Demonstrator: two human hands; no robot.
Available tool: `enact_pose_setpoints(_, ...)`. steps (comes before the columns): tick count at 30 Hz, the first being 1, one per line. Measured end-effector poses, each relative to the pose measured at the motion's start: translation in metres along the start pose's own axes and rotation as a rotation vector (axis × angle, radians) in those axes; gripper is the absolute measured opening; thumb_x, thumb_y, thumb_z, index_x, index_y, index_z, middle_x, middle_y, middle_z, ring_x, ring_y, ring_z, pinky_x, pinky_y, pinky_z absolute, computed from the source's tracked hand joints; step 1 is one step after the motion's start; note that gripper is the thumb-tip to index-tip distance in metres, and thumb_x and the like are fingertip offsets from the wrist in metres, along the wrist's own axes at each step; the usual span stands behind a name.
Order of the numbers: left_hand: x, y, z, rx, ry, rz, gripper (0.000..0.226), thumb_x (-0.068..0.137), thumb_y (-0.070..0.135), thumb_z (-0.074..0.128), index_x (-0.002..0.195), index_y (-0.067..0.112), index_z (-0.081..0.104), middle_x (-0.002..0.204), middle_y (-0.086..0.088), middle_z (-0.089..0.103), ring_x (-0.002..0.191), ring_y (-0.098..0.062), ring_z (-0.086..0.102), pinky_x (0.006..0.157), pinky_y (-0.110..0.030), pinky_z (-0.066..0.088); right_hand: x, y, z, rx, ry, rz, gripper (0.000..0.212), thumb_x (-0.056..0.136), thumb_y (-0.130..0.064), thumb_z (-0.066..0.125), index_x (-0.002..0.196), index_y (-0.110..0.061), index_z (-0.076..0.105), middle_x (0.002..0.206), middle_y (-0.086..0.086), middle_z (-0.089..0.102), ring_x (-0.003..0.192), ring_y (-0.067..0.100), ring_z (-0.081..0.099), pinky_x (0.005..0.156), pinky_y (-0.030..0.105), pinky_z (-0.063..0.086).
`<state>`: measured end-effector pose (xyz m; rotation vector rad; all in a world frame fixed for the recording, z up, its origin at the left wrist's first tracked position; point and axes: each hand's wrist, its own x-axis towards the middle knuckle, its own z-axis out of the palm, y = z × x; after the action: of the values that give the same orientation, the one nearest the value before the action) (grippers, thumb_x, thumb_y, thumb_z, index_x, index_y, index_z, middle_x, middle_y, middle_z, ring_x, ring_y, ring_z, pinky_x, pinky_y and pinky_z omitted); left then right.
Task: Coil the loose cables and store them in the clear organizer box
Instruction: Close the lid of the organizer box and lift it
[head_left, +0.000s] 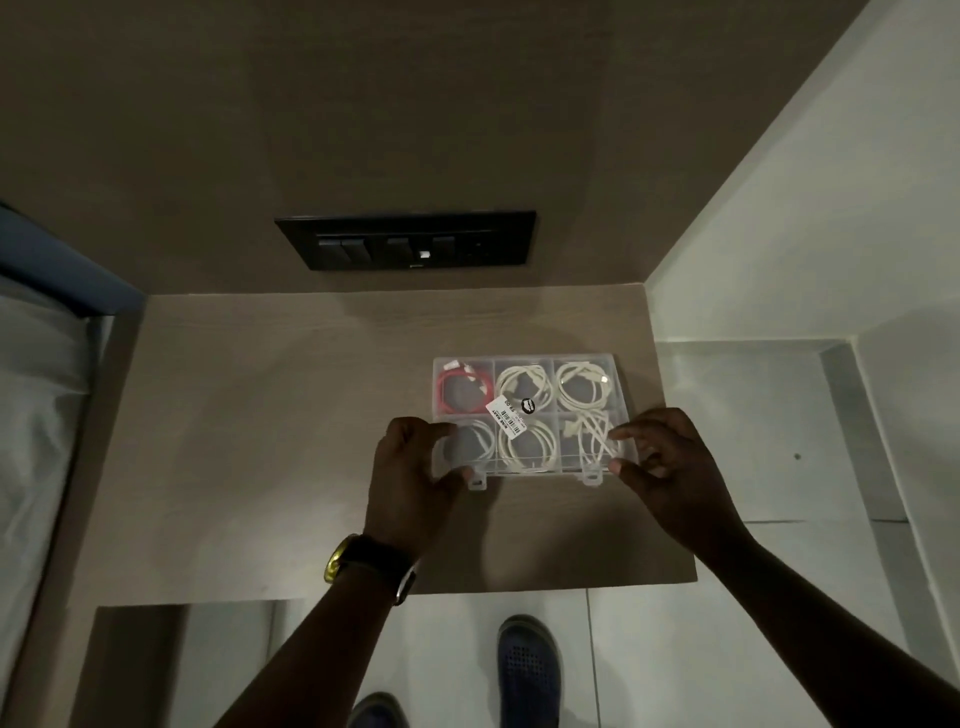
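The clear organizer box (545, 359) lies flat on the wooden table (260, 441), its lid down with a price label (506, 415) stuck on top. A red coiled cable (457, 392) fills the far left compartment. White coiled cables sit in the far middle (522, 384), far right (584, 387), near left (480, 439) and near middle (527, 447) compartments; a looser white cable (592, 436) lies near right. My left hand (410, 467) clasps the near left corner, thumb on the front edge. My right hand (670, 462) pinches the near right corner. Two latch tabs (478, 480) hang at the front.
A black switch panel (410, 241) is set in the brown wall behind the table. A white wall (779, 208) and ledge close off the right side. A bed with white sheets (36, 389) borders the left. My shoes (527, 665) stand on the tiled floor below the table's front edge.
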<state>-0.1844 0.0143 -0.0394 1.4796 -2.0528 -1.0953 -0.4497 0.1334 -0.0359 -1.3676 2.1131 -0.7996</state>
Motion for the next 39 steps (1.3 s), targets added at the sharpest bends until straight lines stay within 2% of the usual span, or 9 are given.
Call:
enact_pose_setpoints(3, -0.004, -0.006, 0.004, 0.025, 0.008, 0.046, 0.045, 0.067, 0.013, 0.084, 0.109, 0.017, 0.07, 0.105, -0.001, 0.047, 0.095, -0.026, 0.057, 0.077, -0.022, 0.048, -0.003, 0.002, 0.005, -0.061, 0.022, -0.094, 0.031, 0.079, -0.012, 0.079, 0.108, -0.018, 0.072, 0.111, -0.006, 0.05, 0.097, 0.007, 0.056, 0.081, 0.006, 0.045)
enact_pose_setpoints(6, -0.008, -0.01, 0.008, 0.03, 0.013, 0.077, 0.044, 0.068, 0.034, 0.078, 0.108, 0.019, 0.07, 0.109, -0.002, 0.047, 0.096, -0.019, 0.056, 0.077, -0.009, 0.041, -0.008, 0.007, 0.009, -0.118, 0.02, -0.164, 0.038, 0.078, -0.016, 0.081, 0.114, -0.017, 0.07, 0.115, -0.005, 0.049, 0.102, 0.009, 0.054, 0.086, 0.014, 0.046)
enact_pose_setpoints(9, -0.01, -0.013, 0.011, 0.042, 0.002, 0.082, 0.053, 0.066, 0.052, 0.069, 0.109, 0.021, 0.069, 0.118, -0.005, 0.048, 0.1, -0.018, 0.056, 0.078, -0.019, 0.052, -0.009, 0.014, 0.013, -0.181, -0.002, -0.179, 0.043, 0.076, -0.029, 0.083, 0.115, -0.017, 0.069, 0.118, 0.004, 0.056, 0.107, 0.014, 0.056, 0.088, 0.022, 0.048)
enact_pose_setpoints(14, -0.01, -0.019, 0.016, 0.198, 0.001, 0.145, 0.048, 0.07, 0.052, 0.064, 0.111, 0.028, 0.064, 0.134, -0.007, 0.048, 0.107, -0.027, 0.056, 0.072, -0.026, 0.05, -0.009, 0.018, 0.024, -0.433, 0.029, -0.287, 0.038, 0.082, -0.036, 0.073, 0.111, -0.011, 0.07, 0.113, 0.011, 0.067, 0.112, 0.031, 0.059, 0.088, 0.042, 0.053)
enact_pose_setpoints(22, -0.005, -0.019, 0.019, 0.329, -0.009, 0.303, 0.04, 0.074, 0.035, 0.065, 0.104, 0.01, 0.066, 0.118, -0.013, 0.064, 0.117, -0.036, 0.053, 0.091, -0.042, 0.049, -0.001, 0.022, 0.028, -0.517, -0.041, -0.391, 0.03, 0.087, -0.034, 0.067, 0.107, -0.012, 0.064, 0.11, 0.009, 0.065, 0.109, 0.033, 0.056, 0.088, 0.045, 0.05)
enact_pose_setpoints(26, 0.004, -0.024, 0.018, 0.397, -0.029, 0.439, 0.034, 0.075, 0.032, 0.073, 0.099, 0.009, 0.065, 0.106, -0.013, 0.065, 0.102, -0.034, 0.057, 0.081, -0.042, 0.049, 0.002, 0.025, 0.026, -0.59, -0.075, -0.466, 0.03, 0.091, -0.037, 0.061, 0.106, -0.01, 0.063, 0.112, 0.011, 0.064, 0.108, 0.035, 0.056, 0.09, 0.046, 0.048)
enact_pose_setpoints(29, 0.012, -0.029, 0.015, 0.425, -0.075, 0.546, 0.034, 0.08, 0.033, 0.071, 0.1, 0.006, 0.067, 0.104, -0.016, 0.064, 0.098, -0.035, 0.058, 0.081, -0.042, 0.049, 0.008, 0.028, 0.025, -0.62, -0.111, -0.546, 0.028, 0.091, -0.034, 0.061, 0.106, -0.01, 0.06, 0.113, 0.013, 0.063, 0.108, 0.037, 0.056, 0.091, 0.049, 0.048)
enact_pose_setpoints(35, 0.019, -0.038, 0.012, 0.407, -0.092, 0.622, 0.044, 0.081, 0.033, 0.069, 0.119, 0.011, 0.063, 0.11, -0.014, 0.063, 0.104, -0.034, 0.056, 0.084, -0.041, 0.05, 0.009, 0.026, 0.023, -0.626, -0.142, -0.536, 0.032, 0.089, -0.034, 0.062, 0.11, -0.01, 0.059, 0.113, 0.012, 0.063, 0.108, 0.036, 0.056, 0.092, 0.049, 0.048)
enact_pose_setpoints(39, 0.019, -0.049, 0.016, 0.478, -0.103, 0.66, 0.053, 0.087, 0.038, 0.064, 0.135, 0.017, 0.054, 0.116, -0.014, 0.062, 0.111, -0.035, 0.054, 0.093, -0.045, 0.048, 0.007, 0.028, 0.029, -0.61, -0.119, -0.516, 0.042, 0.092, -0.035, 0.059, 0.126, -0.01, 0.059, 0.118, 0.011, 0.064, 0.111, 0.035, 0.056, 0.095, 0.049, 0.047)
